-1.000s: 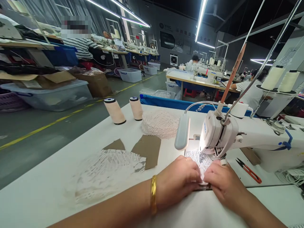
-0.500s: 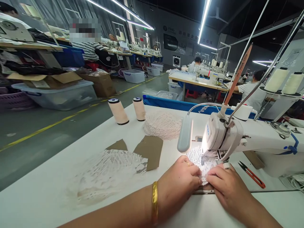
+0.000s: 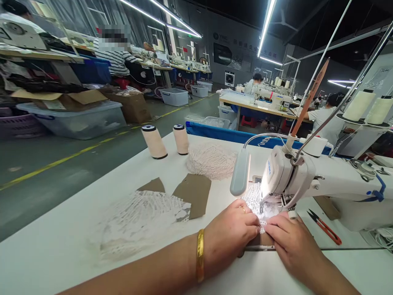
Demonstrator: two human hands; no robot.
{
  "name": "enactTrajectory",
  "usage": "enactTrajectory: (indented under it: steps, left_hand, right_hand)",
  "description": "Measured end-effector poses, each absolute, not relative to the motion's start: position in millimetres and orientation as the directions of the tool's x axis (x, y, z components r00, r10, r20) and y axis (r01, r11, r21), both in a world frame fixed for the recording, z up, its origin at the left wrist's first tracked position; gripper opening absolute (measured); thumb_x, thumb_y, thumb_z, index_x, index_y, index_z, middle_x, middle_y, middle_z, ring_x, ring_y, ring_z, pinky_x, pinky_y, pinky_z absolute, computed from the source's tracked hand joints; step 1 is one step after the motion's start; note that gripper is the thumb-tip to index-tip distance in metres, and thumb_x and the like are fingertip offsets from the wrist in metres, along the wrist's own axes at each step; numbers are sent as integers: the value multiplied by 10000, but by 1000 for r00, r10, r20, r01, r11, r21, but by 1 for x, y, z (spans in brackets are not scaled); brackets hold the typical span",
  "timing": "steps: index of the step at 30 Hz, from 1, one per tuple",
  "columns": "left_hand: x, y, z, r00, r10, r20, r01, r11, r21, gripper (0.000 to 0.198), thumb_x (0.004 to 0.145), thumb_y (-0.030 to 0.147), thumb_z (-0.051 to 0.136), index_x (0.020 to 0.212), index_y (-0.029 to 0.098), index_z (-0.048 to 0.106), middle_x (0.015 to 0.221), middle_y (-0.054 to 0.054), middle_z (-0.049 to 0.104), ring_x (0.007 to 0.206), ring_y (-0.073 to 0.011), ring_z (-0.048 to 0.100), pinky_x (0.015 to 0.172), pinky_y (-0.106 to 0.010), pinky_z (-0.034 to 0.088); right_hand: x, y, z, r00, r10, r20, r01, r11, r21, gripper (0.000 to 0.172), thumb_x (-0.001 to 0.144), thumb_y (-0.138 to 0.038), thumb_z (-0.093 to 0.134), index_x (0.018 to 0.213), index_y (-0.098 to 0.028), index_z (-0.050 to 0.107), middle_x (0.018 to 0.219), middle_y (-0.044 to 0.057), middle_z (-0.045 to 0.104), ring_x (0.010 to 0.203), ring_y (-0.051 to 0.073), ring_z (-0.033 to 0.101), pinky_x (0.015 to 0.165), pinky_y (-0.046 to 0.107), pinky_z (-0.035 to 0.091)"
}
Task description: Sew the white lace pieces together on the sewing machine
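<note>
A piece of white lace fabric lies under the needle of the white sewing machine, lit by its lamp. My left hand presses on the lace's left side, fingers curled together at its edge. Right of the needle, my right hand pinches the lace's near edge, thumb and forefinger close together. The fingertips of both hands nearly meet in front of the presser foot, which partly hides the lace. Red-handled thread snips rest to the right of my right hand.
More white lace and brown card pieces lie on the left of the white table. Behind them are a lace pile and two thread cones. A pencil stands upright on the machine.
The lace has fed further away under the needle, and less of it shows on the near side. Both hands have followed slightly forward. The camera view has shifted a little.
</note>
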State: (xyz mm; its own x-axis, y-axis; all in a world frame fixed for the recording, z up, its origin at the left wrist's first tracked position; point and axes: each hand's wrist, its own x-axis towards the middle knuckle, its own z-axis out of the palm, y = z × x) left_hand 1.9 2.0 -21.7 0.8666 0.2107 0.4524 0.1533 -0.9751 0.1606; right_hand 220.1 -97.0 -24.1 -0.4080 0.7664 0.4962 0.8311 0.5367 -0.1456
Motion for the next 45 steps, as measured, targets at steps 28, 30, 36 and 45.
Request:
enactTrajectory:
  steps: [28, 30, 36, 45]
  left_hand:
    - [13, 23, -21, 827, 271, 493, 232, -963, 139, 282, 1025, 162, 514, 877, 193, 752, 883, -35, 741, 836, -204, 642, 871, -352, 461]
    - [13, 23, -21, 826, 276, 492, 239, -961, 139, 274, 1021, 160, 516, 882, 197, 749, 883, -41, 740, 838, -209, 646, 868, -358, 461]
    - [10, 27, -17, 823, 364, 436, 337, -931, 141, 121, 975, 277, 645, 1045, 207, 715, 1012, -65, 725, 927, -242, 644, 866, -374, 472]
    - [-2, 10, 14, 821, 361, 442, 300, -932, 203, 373, 977, 330, 633, 640, 173, 605, 799, -46, 598, 712, -186, 536, 643, -324, 395]
  right_hand:
    - [228, -85, -36, -291, 860, 418, 920, 372, -125, 481, 932, -65, 482, 1350, -204, 674, 1281, 117, 736, 1128, 297, 678, 938, 448, 615]
    - [227, -85, -36, -291, 861, 418, 922, 368, -117, 489, 930, -65, 477, 1358, -202, 669, 1281, 119, 737, 1139, 301, 677, 946, 452, 615]
    - [227, -85, -36, -294, 839, 457, 915, 386, -120, 465, 968, -74, 438, 1358, -216, 648, 1294, 111, 733, 1136, 297, 685, 931, 456, 614]
    - [218, -93, -19, -471, 713, 520, 751, 633, -187, 450, 949, -24, 439, 1346, -211, 542, 1224, 92, 729, 1146, 258, 660, 898, 393, 555]
